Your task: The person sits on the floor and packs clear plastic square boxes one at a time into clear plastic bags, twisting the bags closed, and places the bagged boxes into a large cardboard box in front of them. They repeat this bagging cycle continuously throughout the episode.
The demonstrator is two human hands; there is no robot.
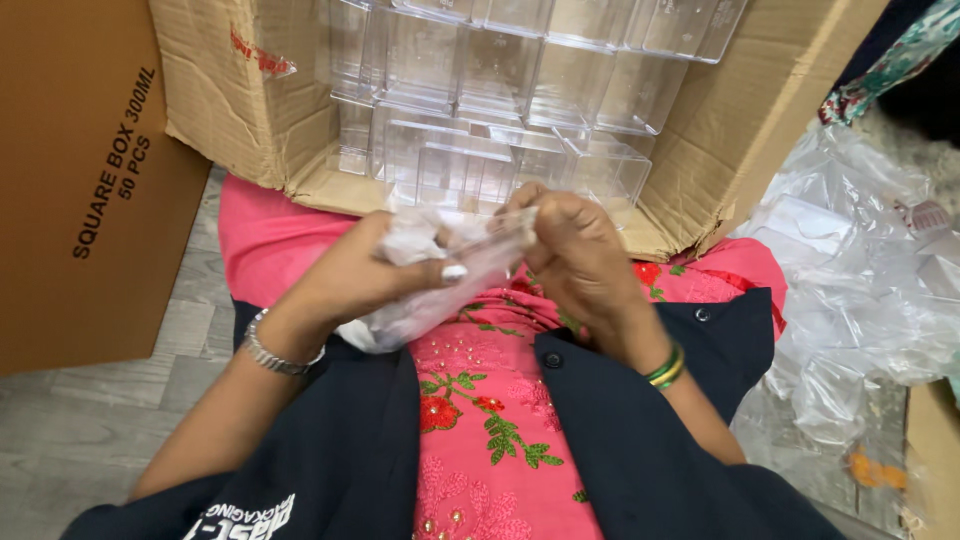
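A grey plank floor (70, 420) carries everything. On it stand a closed brown carton (70, 180) and an open cardboard box (720, 130), with crumpled clear plastic wrap (860, 290) beside.

Glossy clear plastic boxes (500, 90), matt rough cardboard carton (740, 120), crinkled plastic bag (450, 270)

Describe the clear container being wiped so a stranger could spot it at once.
Start at the open cardboard box resting on the person's lap, stacked with clear square containers. Just below its front edge, both hands grip one clear container. Unlike the stacked ones, it is partly wrapped in a white cloth.
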